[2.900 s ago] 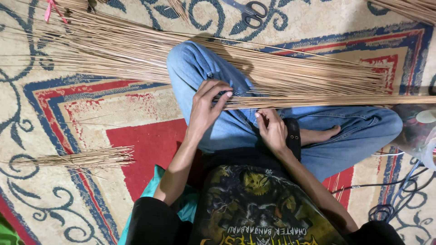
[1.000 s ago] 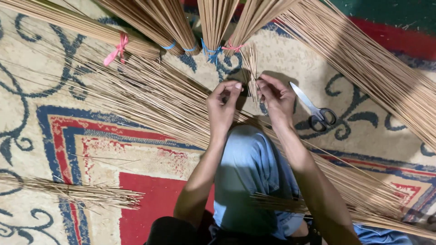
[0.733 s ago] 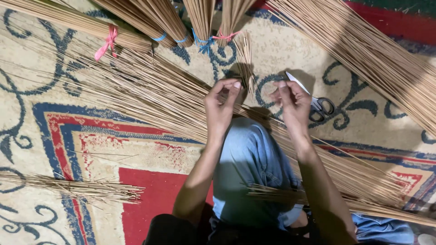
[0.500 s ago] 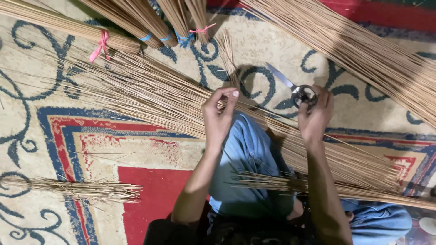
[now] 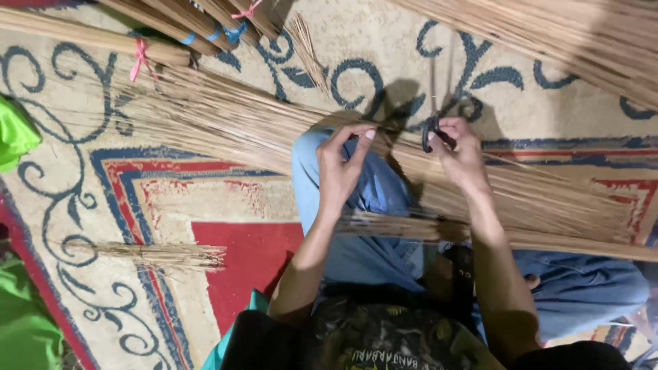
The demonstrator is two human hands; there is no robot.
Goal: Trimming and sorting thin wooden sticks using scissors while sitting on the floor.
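Observation:
I sit cross-legged in blue trousers (image 5: 363, 199) on a patterned carpet. A wide sheaf of thin brown sticks (image 5: 541, 205) lies across my lap. Just above my knee, my left hand (image 5: 339, 168) pinches the ends of a few sticks between thumb and fingertips. Beside it, my right hand (image 5: 462, 154) grips black-handled scissors (image 5: 430, 133), whose blades are mostly hidden by the fingers. The two hands are about a hand's width apart, over the sheaf.
Tied stick bundles with pink (image 5: 140, 58) and blue ties (image 5: 233, 33) lie at the top left. More loose sticks (image 5: 569, 41) fill the top right. A small loose bundle (image 5: 161, 255) rests on the carpet at left, and green cloth (image 5: 15, 133) lies at the left edge.
My right hand let go of the sticks, reached to the scissors on the carpet, took them and brought them back beside my left hand. The left hand stayed pinching the sticks.

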